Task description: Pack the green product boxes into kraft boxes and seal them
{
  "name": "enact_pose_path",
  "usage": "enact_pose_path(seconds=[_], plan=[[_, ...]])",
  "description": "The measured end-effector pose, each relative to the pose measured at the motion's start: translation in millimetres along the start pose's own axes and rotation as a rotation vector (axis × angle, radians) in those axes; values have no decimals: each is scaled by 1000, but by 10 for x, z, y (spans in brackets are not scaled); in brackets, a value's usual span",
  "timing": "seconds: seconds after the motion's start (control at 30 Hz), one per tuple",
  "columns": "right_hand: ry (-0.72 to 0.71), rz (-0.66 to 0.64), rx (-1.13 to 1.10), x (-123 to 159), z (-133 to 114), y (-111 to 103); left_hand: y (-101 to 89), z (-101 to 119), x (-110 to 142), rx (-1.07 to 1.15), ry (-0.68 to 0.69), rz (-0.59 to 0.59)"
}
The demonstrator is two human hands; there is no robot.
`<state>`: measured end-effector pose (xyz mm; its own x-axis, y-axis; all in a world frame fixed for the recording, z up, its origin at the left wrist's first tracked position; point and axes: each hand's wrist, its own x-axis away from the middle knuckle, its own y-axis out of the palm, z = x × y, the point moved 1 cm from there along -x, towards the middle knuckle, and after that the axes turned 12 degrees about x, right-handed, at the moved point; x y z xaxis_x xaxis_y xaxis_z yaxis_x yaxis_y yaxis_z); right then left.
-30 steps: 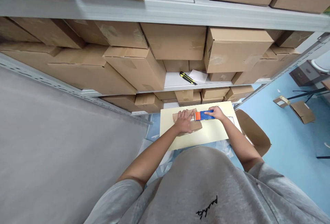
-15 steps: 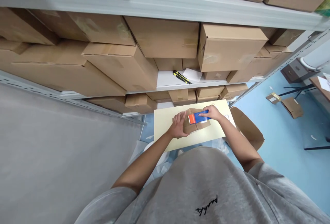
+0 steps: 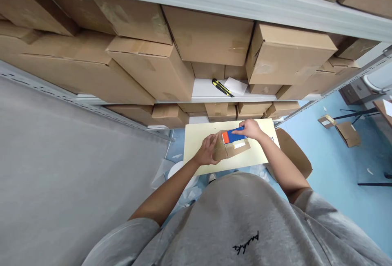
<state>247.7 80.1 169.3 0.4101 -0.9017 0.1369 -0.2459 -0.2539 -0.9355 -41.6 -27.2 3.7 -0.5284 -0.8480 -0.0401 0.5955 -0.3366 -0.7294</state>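
Observation:
A small cardboard box [image 3: 232,149] with a white label [image 3: 239,145] lies on a pale yellow board [image 3: 254,155]. My left hand [image 3: 208,150] grips the box's left end, with the thumb on the near side and the fingers on the far side. In my right hand [image 3: 249,128] is a flat blue-and-orange hand tool [image 3: 236,135], held by its blue part. Its orange end has a pale edge and points left over the top of the box. Whether that edge touches the cardboard, I cannot tell.
Large cartons [image 3: 211,33] fill the metal shelves ahead. A black-and-yellow utility knife [image 3: 222,88] lies beside a white paper [image 3: 236,86] on a shelf. An open carton [image 3: 292,151] stands right of the board. Paper scraps [image 3: 192,194] litter the floor.
The tool in my right hand has moved slightly up and left over the box, showing more of the white label. My left hand stays on the box. The camera view has shifted.

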Motion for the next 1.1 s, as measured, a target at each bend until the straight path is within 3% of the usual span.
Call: enact_pose_path(seconds=[0.13, 0.27, 0.43, 0.6, 0.73, 0.9, 1.0, 1.1], plan=[[1, 21, -8, 49, 237, -203, 8, -224, 228, 20, -44, 26], [48, 33, -57, 187, 618, -221, 3, -451, 398, 87, -43, 43], [115, 1, -220, 415, 959, 3, 55, -664, 584, 157, -109, 31], [117, -84, -339, 470, 940, 404, 107, -760, 792, 136, -192, 98], [141, -75, -367, 402, 898, 620, -22, -609, 753, 22, -236, 120], [182, -83, -411, 369, 968, 736, -221, -69, 482, -173, -123, 25], [216, -64, -411, 379, 1023, 803, -240, 184, 364, -214, -57, -53], [236, -44, -388, 375, 1037, 866, -192, 216, 348, -241, -113, -74]])
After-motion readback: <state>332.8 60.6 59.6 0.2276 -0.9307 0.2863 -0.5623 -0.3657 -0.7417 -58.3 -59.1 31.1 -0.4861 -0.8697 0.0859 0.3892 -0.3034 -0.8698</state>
